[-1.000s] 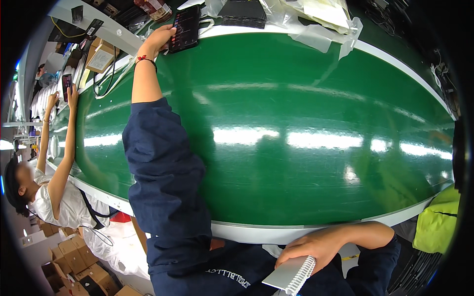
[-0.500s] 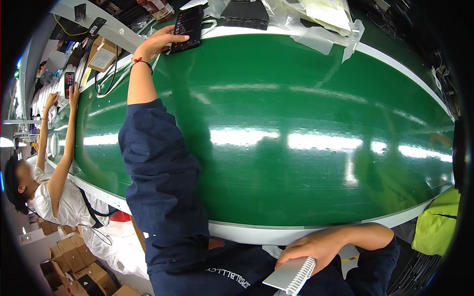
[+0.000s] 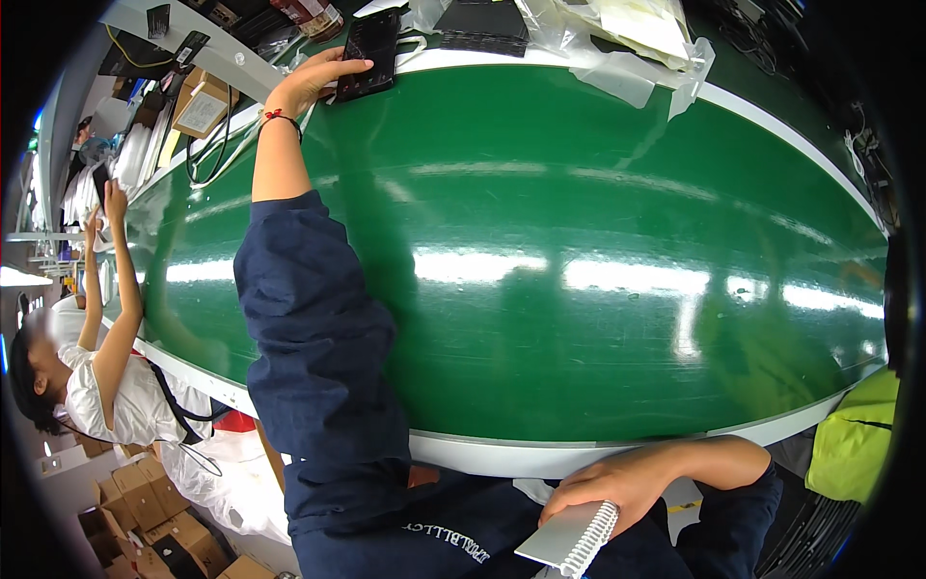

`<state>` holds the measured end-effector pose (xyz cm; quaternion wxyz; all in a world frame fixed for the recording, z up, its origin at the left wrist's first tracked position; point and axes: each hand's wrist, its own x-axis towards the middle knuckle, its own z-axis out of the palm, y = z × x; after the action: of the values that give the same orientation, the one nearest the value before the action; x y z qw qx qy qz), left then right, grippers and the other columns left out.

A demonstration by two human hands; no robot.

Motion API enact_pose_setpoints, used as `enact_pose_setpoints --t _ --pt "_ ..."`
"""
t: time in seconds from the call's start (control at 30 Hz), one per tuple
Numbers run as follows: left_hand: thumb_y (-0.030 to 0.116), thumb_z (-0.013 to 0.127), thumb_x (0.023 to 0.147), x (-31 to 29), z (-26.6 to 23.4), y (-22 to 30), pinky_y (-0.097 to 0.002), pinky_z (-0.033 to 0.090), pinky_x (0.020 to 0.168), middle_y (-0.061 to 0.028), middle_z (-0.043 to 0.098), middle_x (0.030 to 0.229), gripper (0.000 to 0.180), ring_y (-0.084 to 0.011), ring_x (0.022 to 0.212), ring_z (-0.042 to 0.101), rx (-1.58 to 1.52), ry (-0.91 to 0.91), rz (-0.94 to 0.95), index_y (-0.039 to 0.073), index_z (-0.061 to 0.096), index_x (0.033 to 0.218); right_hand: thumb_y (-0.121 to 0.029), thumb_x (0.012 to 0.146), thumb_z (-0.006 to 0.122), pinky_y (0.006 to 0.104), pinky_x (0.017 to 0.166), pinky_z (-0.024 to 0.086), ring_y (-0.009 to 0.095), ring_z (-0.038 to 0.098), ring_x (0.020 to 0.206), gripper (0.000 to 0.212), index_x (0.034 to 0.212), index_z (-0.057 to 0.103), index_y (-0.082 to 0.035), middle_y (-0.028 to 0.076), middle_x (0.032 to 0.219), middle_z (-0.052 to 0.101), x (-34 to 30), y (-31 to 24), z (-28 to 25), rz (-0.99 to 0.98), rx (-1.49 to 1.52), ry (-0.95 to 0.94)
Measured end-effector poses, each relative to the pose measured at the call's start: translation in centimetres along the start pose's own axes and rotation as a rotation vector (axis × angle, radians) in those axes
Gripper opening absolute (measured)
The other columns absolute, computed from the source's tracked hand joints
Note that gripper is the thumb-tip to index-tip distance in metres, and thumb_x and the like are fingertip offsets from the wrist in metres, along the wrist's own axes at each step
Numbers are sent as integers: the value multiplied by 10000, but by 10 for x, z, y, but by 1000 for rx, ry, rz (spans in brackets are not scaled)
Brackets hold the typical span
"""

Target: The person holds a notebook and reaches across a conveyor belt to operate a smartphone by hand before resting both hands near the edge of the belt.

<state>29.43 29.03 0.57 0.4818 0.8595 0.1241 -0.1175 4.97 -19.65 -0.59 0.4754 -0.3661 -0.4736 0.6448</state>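
Observation:
My left arm stretches across the green table to its far edge. There my left hand (image 3: 311, 79) is closed on a dark smartphone (image 3: 369, 50), thumb over its near side and the other fingers partly hidden. The phone's screen looks dark. Close to my body, below the table's near edge, my right hand (image 3: 617, 490) grips a small spiral notebook (image 3: 561, 537) with a pale cover and white coil binding. Part of the notebook is covered by the hand.
The glossy green table (image 3: 540, 367) has a white rim. Beyond it lie a black flat stack (image 3: 482, 27), crumpled clear plastic (image 3: 617, 72), a jar (image 3: 311, 16) and a cardboard box (image 3: 204, 104) beside cables. At left a co-worker (image 3: 116, 386) holds another phone. A yellow-green bag (image 3: 854, 439) is at right.
The screen of the phone in my left hand has gone from lit to dark. The co-worker's hands and phone have shifted left and lower. My right hand stays put with the notebook.

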Motion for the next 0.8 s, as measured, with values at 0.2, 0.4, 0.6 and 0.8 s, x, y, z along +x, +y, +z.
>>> enact_pose_setpoints --t 0.2,0.4,0.6,0.8 --pt "264 744 709 3 2 -16 -357 277 1025 -76 522 1262 765 -231 1163 476 3 -7 66 91 378 1358 -1 699 653 335 730 426 260 539 888 547 1198 444 -84 59 1132 563 0 6 -1 2 0 0" --pt "195 769 682 1 11 -9 -370 271 1055 -124 477 1320 908 -251 1211 452 46 -70 104 77 252 1418 1 702 649 335 735 425 258 536 903 547 1202 444 -85 54 1143 556 -12 10 5 9 0 4" --pt "267 812 635 -1 10 -13 -248 329 795 -90 579 1152 865 -193 1000 516 53 25 173 113 375 1366 3 702 650 335 738 428 258 539 899 549 1203 444 -85 60 1134 560 -19 5 13 12 -4 -10" --pt "169 766 700 -6 13 -3 -364 300 1035 -104 487 1313 901 -251 1190 471 50 -75 127 102 240 1428 3 703 650 334 739 428 260 542 892 549 1204 444 -84 67 1124 566 -23 4 21 11 -17 -3"
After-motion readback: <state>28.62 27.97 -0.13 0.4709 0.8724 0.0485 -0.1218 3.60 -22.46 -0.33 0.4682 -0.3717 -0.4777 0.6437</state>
